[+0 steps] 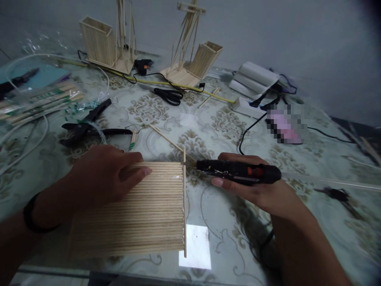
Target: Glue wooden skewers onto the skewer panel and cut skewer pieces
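1. From my remote feed, I have the left hand (105,174) clamped on the far edge of the stick panel (139,214); whether any fingertips reach underneath, I can't tell.
2. That panel, wooden sticks side by side, sits low over the near part of the patterned table (226,238). Its left end fades into shadow and blur, and the hand covers its far-left corner.
3. A single cross stick (185,206) runs along the panel's right edge.
4. My right hand (258,194) is closed around the hot glue gun (229,170), whose body hides the palm and some of the fingers; I can't see the trigger. Its nozzle is at the cross stick's far end; actual contact is hard to judge.
5. A loose stick (165,137) lies beyond, partly blocked from my view.
6. Farther back I make out black-handled scissors (172,96) and two stick models, one's tower (125,35) cut off by the top edge.
7. Pixelation masks a pinkish item (284,125) on the right.
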`<move>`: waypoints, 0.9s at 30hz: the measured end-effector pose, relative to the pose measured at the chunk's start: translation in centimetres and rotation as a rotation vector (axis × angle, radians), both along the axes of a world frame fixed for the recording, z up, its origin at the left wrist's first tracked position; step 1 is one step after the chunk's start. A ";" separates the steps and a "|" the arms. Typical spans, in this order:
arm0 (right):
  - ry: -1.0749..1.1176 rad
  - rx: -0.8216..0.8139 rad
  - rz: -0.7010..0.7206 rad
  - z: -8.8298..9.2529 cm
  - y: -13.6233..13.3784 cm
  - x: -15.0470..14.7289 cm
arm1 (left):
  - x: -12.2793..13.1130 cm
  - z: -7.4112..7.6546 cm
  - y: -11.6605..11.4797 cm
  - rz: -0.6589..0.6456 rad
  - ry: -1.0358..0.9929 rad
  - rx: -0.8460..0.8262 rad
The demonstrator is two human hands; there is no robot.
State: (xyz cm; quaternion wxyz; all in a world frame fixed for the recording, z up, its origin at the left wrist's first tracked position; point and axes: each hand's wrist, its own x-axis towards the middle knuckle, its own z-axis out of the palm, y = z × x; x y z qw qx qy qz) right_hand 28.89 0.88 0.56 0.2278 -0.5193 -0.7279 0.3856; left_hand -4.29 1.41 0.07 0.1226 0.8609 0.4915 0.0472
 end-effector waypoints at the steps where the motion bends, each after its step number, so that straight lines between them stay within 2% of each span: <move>1: -0.003 0.005 0.007 0.1 0.1 -0.1 | 0.1 0.1 0.0 0.002 0.007 0.002; 8: 0.013 0.030 0.078 0.0 0.2 -0.2 | 0.3 0.4 0.1 0.044 -0.015 -0.030; 18: 0.030 -0.041 0.110 -0.1 0.0 0.4 | 0.2 0.3 0.3 0.082 -0.078 -0.018; 24: 0.000 -0.037 0.044 -0.5 -0.5 0.8 | 0.3 0.5 0.2 0.077 -0.088 0.001; 27: 0.020 -0.080 0.063 -0.3 -0.5 0.8 | 0.4 0.7 0.2 0.078 -0.096 0.003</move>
